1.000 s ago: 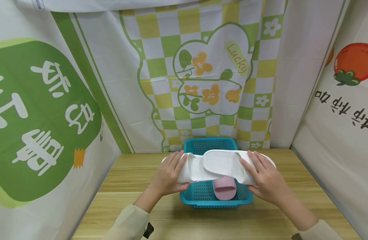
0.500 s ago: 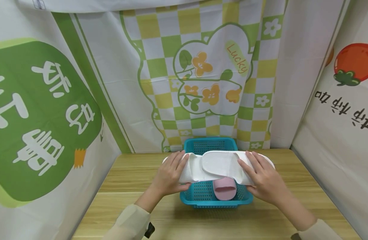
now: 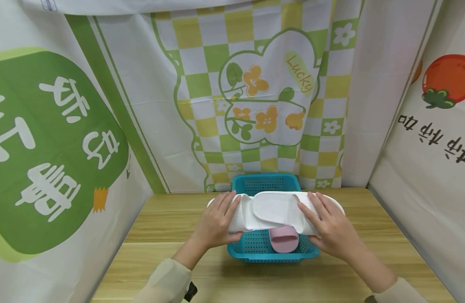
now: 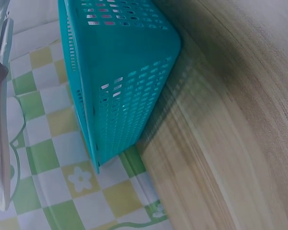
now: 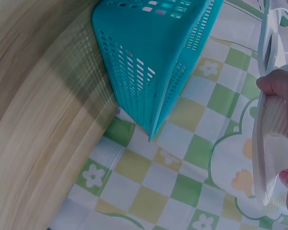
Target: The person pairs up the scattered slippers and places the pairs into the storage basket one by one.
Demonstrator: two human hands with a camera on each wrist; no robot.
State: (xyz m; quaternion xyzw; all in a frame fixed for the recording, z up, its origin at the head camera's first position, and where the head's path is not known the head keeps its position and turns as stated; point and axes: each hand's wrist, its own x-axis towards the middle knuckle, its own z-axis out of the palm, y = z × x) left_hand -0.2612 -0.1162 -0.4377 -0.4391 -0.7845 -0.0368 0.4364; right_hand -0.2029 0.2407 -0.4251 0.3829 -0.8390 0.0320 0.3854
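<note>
Two white slippers are held level over the teal basket (image 3: 272, 256), their heel ends overlapping in the middle. My left hand (image 3: 217, 221) grips the left slipper (image 3: 238, 216) across its ribbed strap, thumb at the near edge. Around the strap of the right slipper (image 3: 278, 208) my right hand (image 3: 332, 227) is closed in the same way, and this slipper's end lies over the other. In the right wrist view the thumb presses on the slipper's sole edge (image 5: 261, 158). Inside the basket, below the white pair, a pink slipper (image 3: 284, 240) shows its strap and opening.
The basket stands on a wooden table (image 3: 172, 252) close to the back cloth (image 3: 255, 155), which has a green and yellow check. Printed cloths (image 3: 418, 185) enclose both sides. Through the basket's slots (image 4: 103, 9) bits of pink and white show.
Both hands have drawn slightly together and a little lower, so the two white slippers overlap more. The basket and pink slipper have not moved.
</note>
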